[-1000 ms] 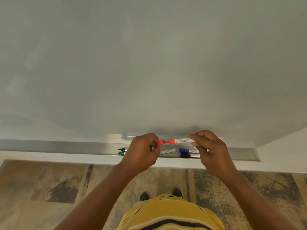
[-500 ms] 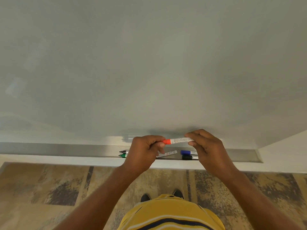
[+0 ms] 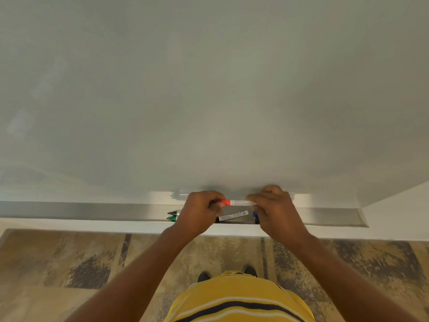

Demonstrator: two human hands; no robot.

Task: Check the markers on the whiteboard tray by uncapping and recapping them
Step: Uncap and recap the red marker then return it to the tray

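Note:
I hold a red marker (image 3: pixel 236 202) level above the metal whiteboard tray (image 3: pixel 92 211). My left hand (image 3: pixel 199 213) grips its red cap end, most of the cap hidden in my fingers. My right hand (image 3: pixel 274 210) pinches the white barrel's other end. The cap sits against the barrel with no gap showing. In the tray lie a black-tipped marker (image 3: pixel 173 213), a green marker (image 3: pixel 172 218), a white-barrelled marker (image 3: pixel 233 215) and a blue marker (image 3: pixel 255 214), partly hidden behind my hands.
The whiteboard (image 3: pixel 209 89) fills the upper view, blank. A white ledge (image 3: pixel 92 225) runs below the tray. Patterned carpet (image 3: pixel 69 263) lies underneath, with my yellow striped shirt (image 3: pixel 239 298) and black shoes at the bottom.
The red cap, apart from the tip a second ago, has been pushed onto the marker. My hands have come closer together and the red tip no longer shows.

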